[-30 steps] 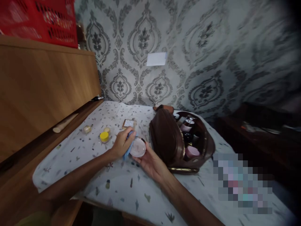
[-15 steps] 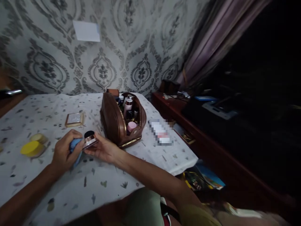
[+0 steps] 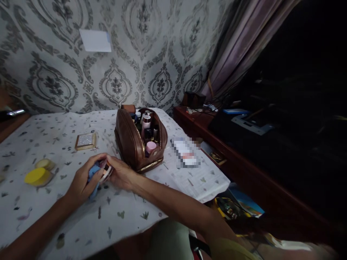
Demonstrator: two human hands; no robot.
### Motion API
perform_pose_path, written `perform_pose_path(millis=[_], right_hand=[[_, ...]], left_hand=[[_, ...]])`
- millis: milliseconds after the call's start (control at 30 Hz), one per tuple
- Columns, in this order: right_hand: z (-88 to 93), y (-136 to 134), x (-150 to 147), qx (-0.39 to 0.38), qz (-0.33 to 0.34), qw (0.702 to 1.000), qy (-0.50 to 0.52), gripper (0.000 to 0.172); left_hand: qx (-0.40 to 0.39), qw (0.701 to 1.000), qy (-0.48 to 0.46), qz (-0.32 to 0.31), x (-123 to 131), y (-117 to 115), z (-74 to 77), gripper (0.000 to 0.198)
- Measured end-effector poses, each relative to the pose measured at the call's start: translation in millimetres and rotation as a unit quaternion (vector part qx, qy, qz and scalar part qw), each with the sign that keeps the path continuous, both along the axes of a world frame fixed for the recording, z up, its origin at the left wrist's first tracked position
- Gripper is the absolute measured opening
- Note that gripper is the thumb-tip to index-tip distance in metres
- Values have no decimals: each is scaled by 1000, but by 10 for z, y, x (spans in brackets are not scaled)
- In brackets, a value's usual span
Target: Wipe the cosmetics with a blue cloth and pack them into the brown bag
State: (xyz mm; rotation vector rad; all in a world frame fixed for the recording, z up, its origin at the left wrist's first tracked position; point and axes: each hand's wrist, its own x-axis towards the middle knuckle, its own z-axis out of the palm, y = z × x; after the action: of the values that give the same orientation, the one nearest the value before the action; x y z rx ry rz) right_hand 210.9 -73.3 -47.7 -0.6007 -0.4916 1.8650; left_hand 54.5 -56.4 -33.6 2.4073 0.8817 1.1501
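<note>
Patterned wall (image 3: 116, 77) behind one bag (image 3: 127, 139); left of it, two tubs (image 3: 38, 177), right hand (image 3: 123, 176) with fingers holding one jar, left hand (image 3: 82, 179) with fingers gripping one cloth (image 3: 93, 170).

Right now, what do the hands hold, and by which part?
A small round container: the right hand holds its right side; the left hand holds a blue cloth at its left. Exact contact is partly hidden.

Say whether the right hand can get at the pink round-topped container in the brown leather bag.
Probably, once freed: the bag gapes open and the container sits unobstructed at its near end. But the right hand is occupied with a round clear-rimmed jar.
</note>
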Motion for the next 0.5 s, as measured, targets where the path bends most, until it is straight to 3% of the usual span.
perform_pose_path(millis=[200, 500], right_hand=[[39, -29, -26, 42, -21, 999, 20, 44], [199, -98, 44, 64, 42, 997, 14, 58]], left_hand=[[37, 999, -8, -2, 67, -77, 134, 35], [12, 998, -34, 57, 156, -77, 262, 24]])
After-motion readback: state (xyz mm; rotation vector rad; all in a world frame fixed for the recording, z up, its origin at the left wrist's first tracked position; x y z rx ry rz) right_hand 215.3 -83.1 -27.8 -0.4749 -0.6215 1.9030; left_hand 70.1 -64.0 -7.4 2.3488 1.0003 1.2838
